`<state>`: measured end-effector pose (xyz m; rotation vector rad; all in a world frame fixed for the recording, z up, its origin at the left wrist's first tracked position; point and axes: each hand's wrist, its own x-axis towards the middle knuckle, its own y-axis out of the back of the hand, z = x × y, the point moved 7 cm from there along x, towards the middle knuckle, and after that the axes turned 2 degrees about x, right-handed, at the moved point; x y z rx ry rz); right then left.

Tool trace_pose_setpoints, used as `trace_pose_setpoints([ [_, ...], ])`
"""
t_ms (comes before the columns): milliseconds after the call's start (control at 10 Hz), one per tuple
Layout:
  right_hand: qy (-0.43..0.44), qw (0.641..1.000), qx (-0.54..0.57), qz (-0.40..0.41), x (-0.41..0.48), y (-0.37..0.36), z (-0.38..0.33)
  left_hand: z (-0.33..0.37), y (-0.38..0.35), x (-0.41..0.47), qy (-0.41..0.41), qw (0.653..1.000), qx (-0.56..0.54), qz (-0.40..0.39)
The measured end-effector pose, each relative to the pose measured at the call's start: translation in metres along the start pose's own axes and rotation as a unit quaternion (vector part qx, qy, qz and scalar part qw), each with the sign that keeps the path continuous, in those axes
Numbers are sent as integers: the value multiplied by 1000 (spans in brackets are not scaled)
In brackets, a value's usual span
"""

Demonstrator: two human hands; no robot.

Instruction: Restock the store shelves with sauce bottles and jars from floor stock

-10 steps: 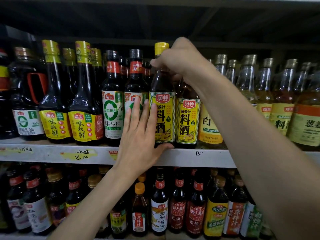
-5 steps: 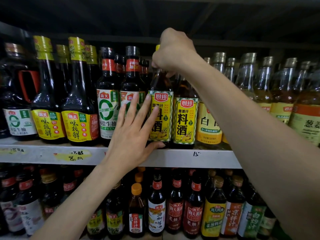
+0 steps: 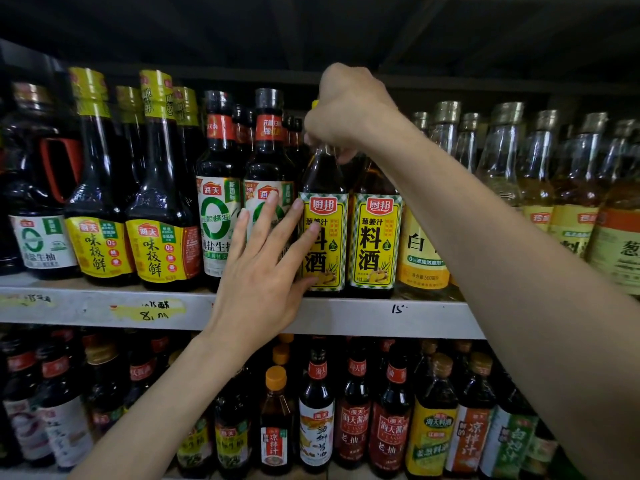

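The left hand [image 3: 263, 268] lies nearest, reaching up from below with its fingers straight and spread. Its fingertips rest flat on the yellow label of the cooking wine bottle [image 3: 323, 237] and on the white-labelled soy sauce bottle [image 3: 266, 174] just beside it, and its thumb sits at the bottle's base above the shelf edge [image 3: 346, 317]. This flat contact appears to steady the lower body and guard the neighbour against a knock. Further in, the right hand [image 3: 346, 109] is curled round the neck and cap of the same bottle, gripping from above; a sliver of yellow cap shows at its knuckles. A top grip of this kind controls tilt. The bottle stands upright at the front of the upper shelf, just beside a matching bottle [image 3: 375, 244] on its right. Seating appears nearly complete, so confirm the base is fully supported before release. Behind stand further rows of dark bottles, and clear glass bottles [image 3: 498, 157] fill the shelf to the right
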<state>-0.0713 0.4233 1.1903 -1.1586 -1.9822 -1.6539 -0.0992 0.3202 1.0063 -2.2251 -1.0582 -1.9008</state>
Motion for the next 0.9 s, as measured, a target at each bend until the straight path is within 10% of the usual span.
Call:
trace_pose_setpoints([
  [900, 78, 978, 129, 145, -69, 42, 29, 27, 16, -72, 54, 982, -126, 129],
])
